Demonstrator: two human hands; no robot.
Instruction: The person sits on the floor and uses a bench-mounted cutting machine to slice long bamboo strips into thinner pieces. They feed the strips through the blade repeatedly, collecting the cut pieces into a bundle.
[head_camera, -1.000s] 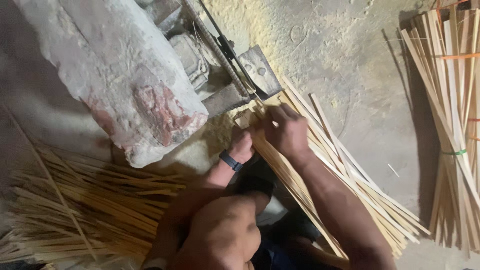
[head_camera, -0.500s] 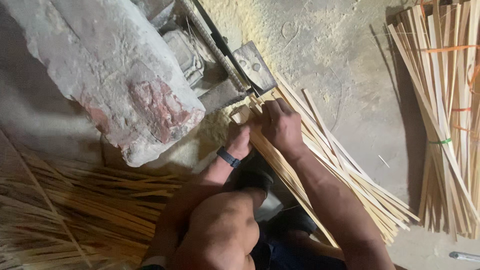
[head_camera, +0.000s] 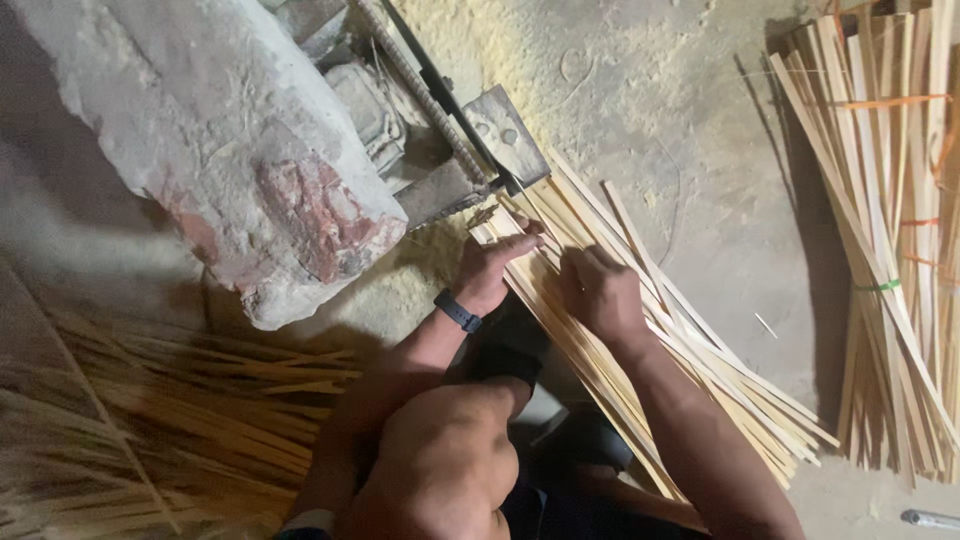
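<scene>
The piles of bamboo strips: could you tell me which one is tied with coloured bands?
The bundle at far right, bound with orange and green ties; the other piles lie loose.

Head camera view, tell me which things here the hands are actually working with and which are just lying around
In hand:
- left hand and right hand, both resting on the pile of flat bamboo strips
- metal machine at the strips' far end

Lying about:
- tied bundles of strips, far right
- heap of thin splints, lower left
- plastered block
- sawdust on the floor
</scene>
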